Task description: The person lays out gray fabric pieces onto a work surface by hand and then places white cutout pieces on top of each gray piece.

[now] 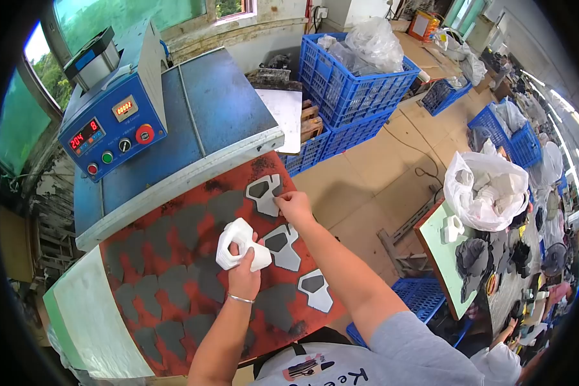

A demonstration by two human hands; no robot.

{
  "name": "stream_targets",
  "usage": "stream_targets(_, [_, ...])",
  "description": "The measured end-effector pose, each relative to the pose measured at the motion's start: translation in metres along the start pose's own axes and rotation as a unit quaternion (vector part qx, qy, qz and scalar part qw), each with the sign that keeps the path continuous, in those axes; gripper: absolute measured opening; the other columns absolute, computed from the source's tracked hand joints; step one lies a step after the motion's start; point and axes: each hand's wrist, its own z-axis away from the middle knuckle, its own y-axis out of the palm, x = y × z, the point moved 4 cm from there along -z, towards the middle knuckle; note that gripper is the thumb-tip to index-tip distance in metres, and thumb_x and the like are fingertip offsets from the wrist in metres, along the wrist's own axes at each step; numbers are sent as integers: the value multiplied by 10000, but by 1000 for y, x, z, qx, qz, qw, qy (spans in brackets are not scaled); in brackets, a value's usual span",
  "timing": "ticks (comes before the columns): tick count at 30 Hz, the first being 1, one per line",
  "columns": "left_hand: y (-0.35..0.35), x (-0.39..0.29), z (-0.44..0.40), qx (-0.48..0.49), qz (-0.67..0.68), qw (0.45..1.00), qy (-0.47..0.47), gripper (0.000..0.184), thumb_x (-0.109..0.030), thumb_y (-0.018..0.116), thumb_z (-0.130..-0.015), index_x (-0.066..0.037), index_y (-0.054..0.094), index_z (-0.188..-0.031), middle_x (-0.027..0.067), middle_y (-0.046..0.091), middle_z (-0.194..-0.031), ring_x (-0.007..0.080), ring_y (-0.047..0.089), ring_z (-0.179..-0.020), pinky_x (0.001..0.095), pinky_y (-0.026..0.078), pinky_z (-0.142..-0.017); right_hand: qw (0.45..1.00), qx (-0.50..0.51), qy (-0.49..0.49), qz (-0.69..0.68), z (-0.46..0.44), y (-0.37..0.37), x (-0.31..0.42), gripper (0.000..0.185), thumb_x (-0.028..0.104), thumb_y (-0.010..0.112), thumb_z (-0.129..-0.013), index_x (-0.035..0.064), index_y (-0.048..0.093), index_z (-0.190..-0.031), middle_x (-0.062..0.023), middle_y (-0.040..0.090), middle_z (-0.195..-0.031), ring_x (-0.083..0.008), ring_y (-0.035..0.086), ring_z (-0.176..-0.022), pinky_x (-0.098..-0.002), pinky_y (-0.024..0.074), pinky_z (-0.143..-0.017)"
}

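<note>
White flat cut-out pieces with an angular ring-shaped end, gathered in a stack (239, 231), are located above the middle of the red-surfaced table (307, 260). The left hand (244, 275), which wears a silver-coloured bangle, is closed around this stack, with fingers passing through the opening and the thumb over the near side. The right hand (296, 207) has its fingers drawn together, with the fingertips touching the right edge of the uppermost white-rimmed cut-out piece (266, 206) on the table; whether they pinch or only press it cannot be determined.

Two similar pieces, the middle white-rimmed piece (288, 258) and the nearest white-rimmed piece (318, 301), lie apart from each other in the same column along the right side of the table. Dark grey flat shaped pieces (174, 285) lie in rows across the remaining surface to the left. Beyond the table stands a blue metal control box (119, 122), its red digital displays lit, on a blue flat-topped machine bed (222, 96).
</note>
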Motion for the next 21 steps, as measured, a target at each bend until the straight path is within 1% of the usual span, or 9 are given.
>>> stream_targets(2, [4,-1,-11,6,1,1000,-13,603,-20,453,-914,-138,236,-1464,154,419,-1374,279,456,-1248,404,374,-1043,993,-14,-4,114,-1,-3,2,234,234,677,-790,8,734,-814,-122,666,-645,-170,644,-590,-318,496,-555])
stream_targets(7, [-1,6,-38,34,5,999,-39,579,-23,439,-920,-111,246,-1459,149,406,-1382,289,443,-1261,405,338,-1063,980,-20,-4,200,4,-5,10,277,309,680,-754,45,740,-810,-146,680,-696,-268,666,-647,-373,519,-635])
stream_targets(9, [-8,12,-48,26,10,999,-40,541,-21,435,-933,-86,274,-1445,158,421,-1365,288,461,-1243,398,370,-1042,975,-22,-3,219,3,-5,11,287,331,682,-740,58,743,-806,-153,684,-713,-299,670,-675,-388,524,-661])
stream_targets(11, [-21,19,-59,71,-185,980,30,484,-19,434,-949,-20,300,-1414,165,442,-1342,273,492,-1204,370,424,-994,975,-27,20,218,3,-5,9,281,344,687,-718,76,744,-780,-159,687,-738,-317,673,-714,-399,526,-680])
stream_targets(12, [-9,12,-57,37,-140,989,2,433,-22,436,-960,54,316,-1369,174,458,-1320,249,510,-1175,338,461,-948,975,-27,22,218,3,-5,9,281,344,687,-718,76,744,-780,-159,687,-738,-317,673,-714,-399,526,-680])
stream_targets(13, [-14,18,-60,37,-140,989,0,433,-22,436,-960,54,316,-1369,174,458,-1320,249,510,-1175,338,461,-948,974,-26,30,221,2,-5,8,278,343,685,-715,77,743,-772,-162,689,-750,-320,674,-726,-402,526,-689])
stream_targets(15, [-18,22,-66,54,-190,978,61,405,-22,441,-958,81,333,-1335,163,472,-1292,223,515,-1159,320,460,-939,974,-26,39,224,1,-4,7,276,343,682,-712,79,742,-765,-164,691,-762,-322,675,-737,-404,527,-698])
stream_targets(19, [-11,17,-62,36,-138,990,0,401,-30,443,-957,15,355,-1346,144,496,-1240,217,531,-1118,329,465,-922,969,-45,43,239,0,-2,7,264,332,676,-710,82,741,-764,-167,694,-784,-327,675,-763,-408,528,-715])
stream_targets(21, [-11,18,-61,25,-70,997,-35,430,-33,457,-949,-60,359,-1367,114,505,-1210,209,541,-1082,336,456,-920,967,-48,46,244,1,-1,7,261,329,675,-709,83,741,-767,-168,694,-786,-327,675,-767,-409,529,-718])
